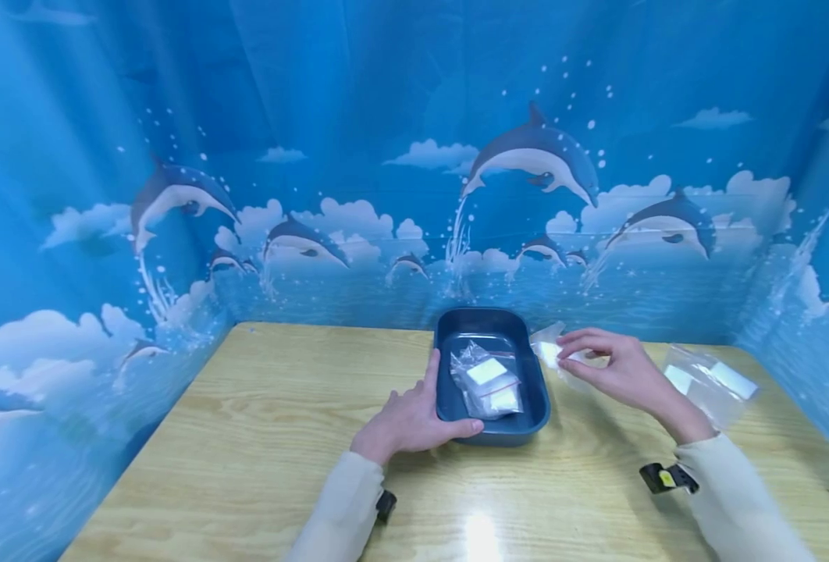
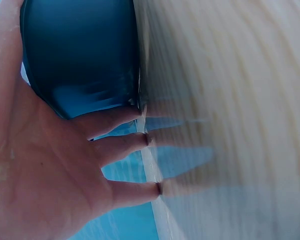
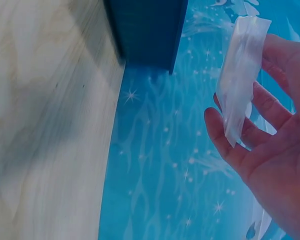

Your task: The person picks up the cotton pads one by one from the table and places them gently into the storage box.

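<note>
A dark blue rectangular tray (image 1: 542, 406) sits on the table, holding clear zip bags (image 1: 486, 371) with white pieces inside. Against its left side lies my left hand (image 1: 409, 415), fingers straight, the thumb reaching over the near left corner. In the left wrist view the other fingers of this left hand (image 2: 55, 165) are spread, with their tips down at the tabletop. My right hand (image 1: 614, 367) pinches a small clear plastic bag (image 1: 549, 353) with a white piece in it, beside the tray's right rim. The right wrist view shows this bag (image 3: 244, 70) hanging above the table.
More clear bags with white pieces (image 1: 711, 382) lie at the right of the wooden table (image 1: 281, 421), behind my right wrist. A blue curtain (image 1: 358, 117) printed with dolphins stands along the back and both sides.
</note>
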`<state>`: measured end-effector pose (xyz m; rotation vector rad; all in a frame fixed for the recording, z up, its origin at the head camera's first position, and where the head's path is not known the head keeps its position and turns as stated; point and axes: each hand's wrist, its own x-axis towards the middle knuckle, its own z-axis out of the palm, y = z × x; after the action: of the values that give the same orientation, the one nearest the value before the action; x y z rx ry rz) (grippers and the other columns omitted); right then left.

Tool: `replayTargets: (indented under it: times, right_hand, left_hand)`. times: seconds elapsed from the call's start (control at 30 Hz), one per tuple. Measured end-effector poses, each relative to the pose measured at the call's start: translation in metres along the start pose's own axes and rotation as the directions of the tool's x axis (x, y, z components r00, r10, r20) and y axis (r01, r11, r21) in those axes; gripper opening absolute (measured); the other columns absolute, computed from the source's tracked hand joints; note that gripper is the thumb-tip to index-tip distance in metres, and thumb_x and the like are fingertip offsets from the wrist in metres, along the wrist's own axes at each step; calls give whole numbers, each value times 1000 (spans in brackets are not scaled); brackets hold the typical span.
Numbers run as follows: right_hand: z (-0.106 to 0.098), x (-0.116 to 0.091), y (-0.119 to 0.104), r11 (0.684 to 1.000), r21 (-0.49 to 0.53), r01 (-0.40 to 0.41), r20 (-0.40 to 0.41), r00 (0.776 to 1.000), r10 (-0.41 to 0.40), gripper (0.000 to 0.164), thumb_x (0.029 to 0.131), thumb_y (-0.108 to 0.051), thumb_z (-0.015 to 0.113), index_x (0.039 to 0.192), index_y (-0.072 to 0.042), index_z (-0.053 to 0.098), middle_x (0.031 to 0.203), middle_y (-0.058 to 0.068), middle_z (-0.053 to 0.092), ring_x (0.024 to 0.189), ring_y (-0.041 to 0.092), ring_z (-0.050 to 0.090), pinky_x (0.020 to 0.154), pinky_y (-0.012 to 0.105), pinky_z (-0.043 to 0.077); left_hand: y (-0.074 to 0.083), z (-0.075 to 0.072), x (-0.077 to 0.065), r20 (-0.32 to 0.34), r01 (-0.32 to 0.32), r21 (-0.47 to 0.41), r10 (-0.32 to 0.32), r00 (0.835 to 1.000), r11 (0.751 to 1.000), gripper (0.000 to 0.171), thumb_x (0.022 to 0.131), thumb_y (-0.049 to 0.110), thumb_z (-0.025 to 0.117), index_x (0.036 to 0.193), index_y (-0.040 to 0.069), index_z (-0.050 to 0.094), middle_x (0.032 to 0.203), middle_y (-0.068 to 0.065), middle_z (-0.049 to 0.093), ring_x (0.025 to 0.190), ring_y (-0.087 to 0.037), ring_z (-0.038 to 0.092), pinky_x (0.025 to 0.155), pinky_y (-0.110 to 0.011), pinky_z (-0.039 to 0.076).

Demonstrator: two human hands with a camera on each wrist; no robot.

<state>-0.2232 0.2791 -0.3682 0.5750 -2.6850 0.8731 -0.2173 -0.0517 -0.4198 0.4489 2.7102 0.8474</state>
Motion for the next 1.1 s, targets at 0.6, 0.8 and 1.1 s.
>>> replayTargets:
  times: [0.6,0.8,1.1]
  right_hand:
    - [27,36,-15,994,-5,111,-26,993,-111,8,91,-12,77,98,-14,79,118,14,75,111,37,69,79,45,60]
    - [41,45,-22,991,-6,133,-31,991,-133,9,91,-11,76,99,-11,79,119,16,74,111,37,69,75,44,60]
    - [59,60,-25,983,-68,171,-22,985,-173,7,90,-13,77,96,-9,79,113,17,76,108,39,69,92,57,56]
  left_hand:
    - [0,-1,3,5,6,8,-6,1000,1000,131,77,85,62,164,25,-16,164,-22,36,144,-42,47,124,-69,20]
    - [0,-1,2,9,16,7,-16,1000,1000,130,77,86,61,164,26,-15,164,-21,35,145,-43,45,124,-69,20]
    - [1,0,3,7,7,13,-7,1000,1000,129,79,84,61,164,24,-16,163,-21,37,142,-42,49,122,-71,21]
